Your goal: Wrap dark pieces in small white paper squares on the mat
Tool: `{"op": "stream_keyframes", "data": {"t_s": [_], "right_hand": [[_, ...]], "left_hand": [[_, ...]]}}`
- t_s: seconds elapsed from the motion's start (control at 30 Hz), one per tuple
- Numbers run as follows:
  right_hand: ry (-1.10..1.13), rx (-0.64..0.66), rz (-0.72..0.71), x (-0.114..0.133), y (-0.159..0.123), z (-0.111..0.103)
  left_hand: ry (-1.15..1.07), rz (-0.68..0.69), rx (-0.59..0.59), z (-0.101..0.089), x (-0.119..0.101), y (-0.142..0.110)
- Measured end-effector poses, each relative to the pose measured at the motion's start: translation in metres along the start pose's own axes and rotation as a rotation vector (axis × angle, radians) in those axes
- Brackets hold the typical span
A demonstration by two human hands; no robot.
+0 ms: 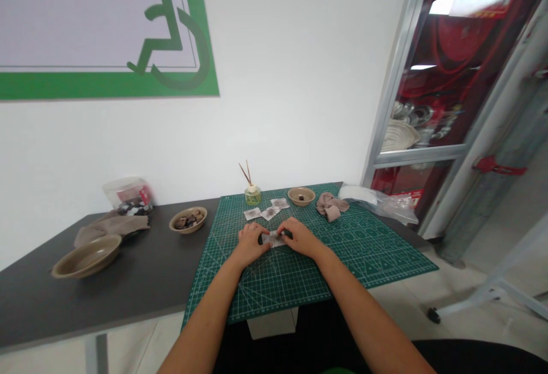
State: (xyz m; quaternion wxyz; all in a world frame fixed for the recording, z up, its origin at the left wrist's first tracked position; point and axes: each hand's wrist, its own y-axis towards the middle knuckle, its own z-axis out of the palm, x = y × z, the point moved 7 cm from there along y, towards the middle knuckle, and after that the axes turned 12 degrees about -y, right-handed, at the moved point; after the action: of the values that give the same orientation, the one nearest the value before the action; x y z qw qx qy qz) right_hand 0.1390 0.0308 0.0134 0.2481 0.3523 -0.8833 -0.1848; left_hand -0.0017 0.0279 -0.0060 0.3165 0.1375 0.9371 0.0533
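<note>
In the head view a small whitish card (268,239) lies on the green cutting mat (299,282) between my two hands. My left hand (249,245) is at its left end, with thumb and forefinger curled onto the card's edge. My right hand (302,238) is over the right end, fingers pinched together at a small brownish thing too small to name. Just beyond, several small cards with dark printed patterns, such as the left one (252,214), lie on the mat. Behind them is a glass reed diffuser (253,194) with thin sticks.
A bowl (302,196) with a dark bit inside and a crumpled brown cloth (331,206) stand back right, near a plastic bag (385,202). On the grey table (149,277) are a bowl of brown pieces (188,220), a larger bowl (88,257), another cloth (111,226) and a clear container (128,196).
</note>
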Motion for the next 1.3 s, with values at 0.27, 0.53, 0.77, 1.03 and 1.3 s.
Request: {"op": "stream_keyframes", "data": {"t_s": [0.27, 0.53, 0.77, 1.03, 1.3], "right_hand": [[-0.064, -0.081, 0.005, -0.005, -0.004, -0.01], [-0.109, -0.029, 0.016, -0.007, -0.002, -0.002], [-0.077, 0.014, -0.039, 0.002, 0.002, 0.004], [-0.129, -0.006, -0.021, -0.001, 0.001, 0.004], [-0.21, -0.032, 0.025, -0.004, 0.003, 0.005]], "left_hand": [[0.005, -0.01, 0.019, -0.002, -0.004, -0.002], [-0.009, 0.005, -0.003, 0.0, -0.001, -0.001], [-0.012, 0.001, 0.002, 0.0, -0.001, 0.0], [-0.014, 0.007, -0.001, 0.0, -0.002, 0.0], [0.0, 0.001, 0.003, 0.001, -0.001, 0.001]]}}
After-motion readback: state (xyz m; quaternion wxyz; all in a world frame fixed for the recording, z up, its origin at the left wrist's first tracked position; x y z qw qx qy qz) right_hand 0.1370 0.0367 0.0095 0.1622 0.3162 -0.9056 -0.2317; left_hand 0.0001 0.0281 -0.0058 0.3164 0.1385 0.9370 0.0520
